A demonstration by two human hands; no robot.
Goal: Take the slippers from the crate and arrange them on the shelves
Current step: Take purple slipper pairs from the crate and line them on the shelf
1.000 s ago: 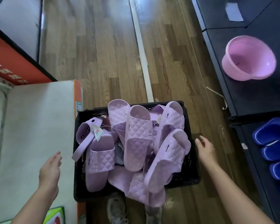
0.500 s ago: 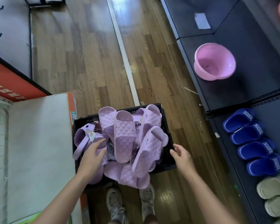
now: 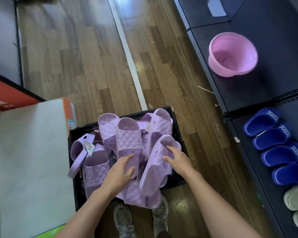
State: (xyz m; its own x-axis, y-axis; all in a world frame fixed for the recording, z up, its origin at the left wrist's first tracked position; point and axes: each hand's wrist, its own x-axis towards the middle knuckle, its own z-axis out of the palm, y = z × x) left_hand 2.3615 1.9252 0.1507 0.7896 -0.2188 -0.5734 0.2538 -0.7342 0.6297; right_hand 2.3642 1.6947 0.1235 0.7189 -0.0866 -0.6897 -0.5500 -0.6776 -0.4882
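A black crate [image 3: 177, 134] on the wooden floor holds a heap of several lilac quilted slippers. My left hand [image 3: 120, 171] grips the near end of the middle slipper [image 3: 129, 140], thumb on top and fingers curled round its edge. To its right, my right hand [image 3: 178, 161] holds a tilted slipper [image 3: 156, 169], with fingers curled over its strap. A strapped lilac sandal [image 3: 79, 148] with a paper tag lies at the crate's left. The dark shelf [image 3: 258, 100] runs along the right.
On the shelf stand a pink basin [image 3: 232, 54], a row of blue slippers [image 3: 273, 145] and beige slippers [image 3: 296, 200]. A white box with an orange edge [image 3: 33, 160] adjoins the crate's left. My feet [image 3: 124, 220] are just behind the crate.
Both hands moved from outside the crate onto the pile. The left went to the middle slipper's end, the right to the tilted slipper. The view shifted toward the shelf.
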